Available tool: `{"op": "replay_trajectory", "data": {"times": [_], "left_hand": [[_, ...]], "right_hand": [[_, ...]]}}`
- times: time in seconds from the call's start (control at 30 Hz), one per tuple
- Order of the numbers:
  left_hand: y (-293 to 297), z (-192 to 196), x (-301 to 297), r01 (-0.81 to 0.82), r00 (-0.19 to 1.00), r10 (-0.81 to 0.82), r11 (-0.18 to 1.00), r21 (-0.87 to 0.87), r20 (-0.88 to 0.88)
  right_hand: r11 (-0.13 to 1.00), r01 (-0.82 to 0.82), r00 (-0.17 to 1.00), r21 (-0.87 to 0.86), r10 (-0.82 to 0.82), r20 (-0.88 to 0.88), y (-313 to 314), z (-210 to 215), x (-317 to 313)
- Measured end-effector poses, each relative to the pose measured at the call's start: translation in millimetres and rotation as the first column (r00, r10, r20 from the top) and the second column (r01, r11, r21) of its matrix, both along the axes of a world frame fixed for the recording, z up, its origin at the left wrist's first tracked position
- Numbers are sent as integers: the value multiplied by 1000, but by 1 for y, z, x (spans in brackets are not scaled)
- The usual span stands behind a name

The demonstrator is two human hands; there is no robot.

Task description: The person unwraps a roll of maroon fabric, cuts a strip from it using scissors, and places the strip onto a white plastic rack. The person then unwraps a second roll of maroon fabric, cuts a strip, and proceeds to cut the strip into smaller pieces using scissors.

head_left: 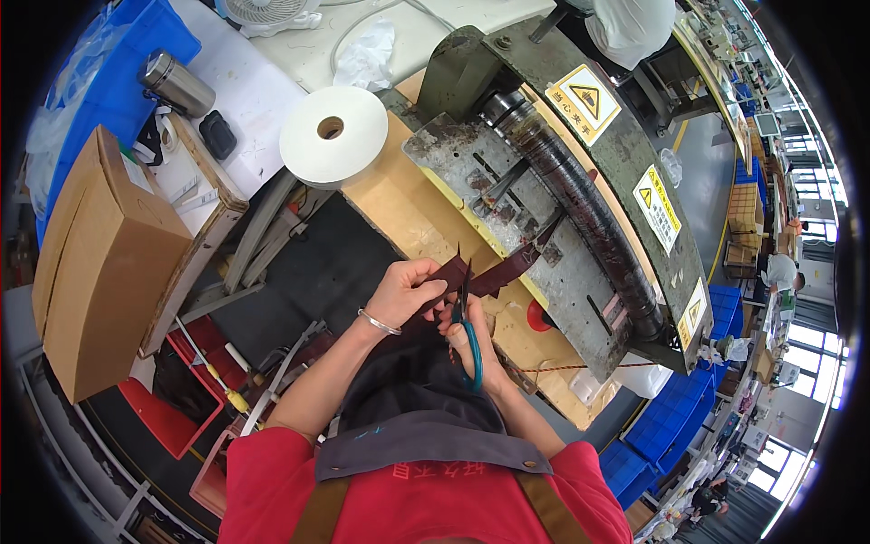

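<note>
Cutting step, it seems: the left hand (403, 292) pinches a dark maroon leather strip (494, 275) just before the worn grey machine (553, 227). The right hand (471, 340) grips teal-handled scissors (467, 317), blades against the strip. Next, likely a steady squeeze with the strip taut.

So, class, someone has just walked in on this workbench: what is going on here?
A person in a red shirt and grey apron is cutting a dark maroon strip with teal-handled scissors. The left hand pinches the strip, while the right hand works the scissors, blades open at the strip's edge. The strip runs toward a worn grey machine with yellow warning labels. A white tape roll lies beside it.
</note>
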State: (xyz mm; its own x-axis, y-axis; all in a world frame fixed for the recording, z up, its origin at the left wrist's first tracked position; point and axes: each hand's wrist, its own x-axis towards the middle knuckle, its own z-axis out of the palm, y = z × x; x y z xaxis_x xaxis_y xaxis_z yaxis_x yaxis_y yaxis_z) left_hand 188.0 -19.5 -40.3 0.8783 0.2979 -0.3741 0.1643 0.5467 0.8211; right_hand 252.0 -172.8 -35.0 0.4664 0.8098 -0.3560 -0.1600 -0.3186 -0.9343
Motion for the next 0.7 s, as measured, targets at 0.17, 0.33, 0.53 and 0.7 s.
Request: {"op": "replay_trajectory", "data": {"times": [0.17, 0.33, 0.53, 0.7], "left_hand": [[-3, 1, 3, 17, 1000, -17, 1000, -25, -17], [-16, 0, 8, 49, 998, -49, 999, -8, -25], [-59, -5, 29, 148, 988, -152, 984, -96, -27], [-81, -27, 42, 223, 971, -233, 966, -134, -61]], "right_hand": [[1000, -11, 1000, -21, 11, 0, 1, 8, 0], [999, 16, 999, -33, -15, 38, -17, 0, 0], [971, 192, 978, -143, -178, 107, -74, -22, -8], [916, 331, 943, -229, -315, 105, -97, -21, -17]]}}
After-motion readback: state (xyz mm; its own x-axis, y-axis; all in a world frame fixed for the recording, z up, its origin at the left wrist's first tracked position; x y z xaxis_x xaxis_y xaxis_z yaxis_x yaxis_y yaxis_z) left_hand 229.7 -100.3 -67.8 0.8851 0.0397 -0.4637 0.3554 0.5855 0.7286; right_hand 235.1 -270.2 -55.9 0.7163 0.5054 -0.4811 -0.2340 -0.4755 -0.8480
